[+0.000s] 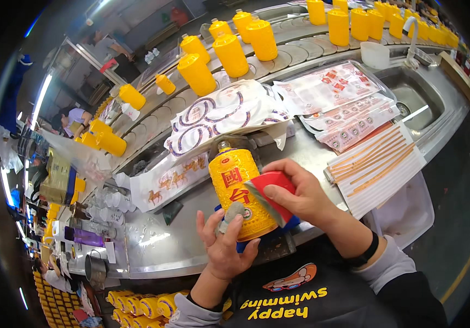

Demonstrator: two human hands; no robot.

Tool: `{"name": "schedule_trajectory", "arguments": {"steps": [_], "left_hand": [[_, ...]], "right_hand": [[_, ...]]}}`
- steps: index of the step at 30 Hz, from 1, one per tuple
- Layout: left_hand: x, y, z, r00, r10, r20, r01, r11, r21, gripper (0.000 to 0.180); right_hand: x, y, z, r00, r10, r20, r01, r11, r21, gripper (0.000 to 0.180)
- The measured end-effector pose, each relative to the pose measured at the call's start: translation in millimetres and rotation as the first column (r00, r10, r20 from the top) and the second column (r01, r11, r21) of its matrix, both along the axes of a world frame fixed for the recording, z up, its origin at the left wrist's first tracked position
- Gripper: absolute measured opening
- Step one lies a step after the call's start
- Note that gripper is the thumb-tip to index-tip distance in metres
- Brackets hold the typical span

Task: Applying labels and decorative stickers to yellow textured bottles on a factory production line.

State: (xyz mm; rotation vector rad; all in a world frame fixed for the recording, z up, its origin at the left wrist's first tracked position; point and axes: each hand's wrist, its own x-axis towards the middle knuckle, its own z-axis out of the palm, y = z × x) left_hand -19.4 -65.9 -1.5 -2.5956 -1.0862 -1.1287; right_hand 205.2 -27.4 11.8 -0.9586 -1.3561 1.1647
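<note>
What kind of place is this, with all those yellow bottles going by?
Most likely a bottling or packaging line in a factory. Rows of yellow bottles ride a curved conveyor, stacks of labels lie on a steel worktable, and the person's hands hold one bottle.

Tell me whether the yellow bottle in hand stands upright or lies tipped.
Roughly upright: the yellow bottle has its neck pointing up, base down by the left hand.

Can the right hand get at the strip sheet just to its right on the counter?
Probably yes: the strip sheet lies uncovered beside the right hand, nothing between them. But that hand holds a red label against the bottle.
</note>
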Motion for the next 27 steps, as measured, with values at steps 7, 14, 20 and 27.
{"name": "schedule_trajectory", "arguments": {"steps": [7, 14, 20, 27], "left_hand": [[3, 7, 3, 0.968, 0.074, 0.241, 0.009, 0.945, -0.326, 0.075], [22, 37, 7, 0.564, 0.284, 0.775, 0.515, 0.613, -0.599, 0.081], [20, 37, 7, 0.622, 0.255, 0.74, 0.432, 0.677, -0.596, 0.08], [5, 44, 54, 0.958, -0.138, -0.249, 0.087, 0.975, -0.205, 0.065]], "right_hand": [[10, 1, -16, 0.986, -0.161, -0.033, 0.161, 0.987, -0.007, 0.031], [0, 3, -15, 0.989, -0.074, -0.127, 0.07, 0.997, -0.036, 0.033], [-1, 10, -11, 0.993, -0.115, 0.005, 0.115, 0.993, 0.028, 0.034], [10, 8, -17, 0.99, -0.133, -0.043, 0.131, 0.99, -0.05, 0.032]]}}
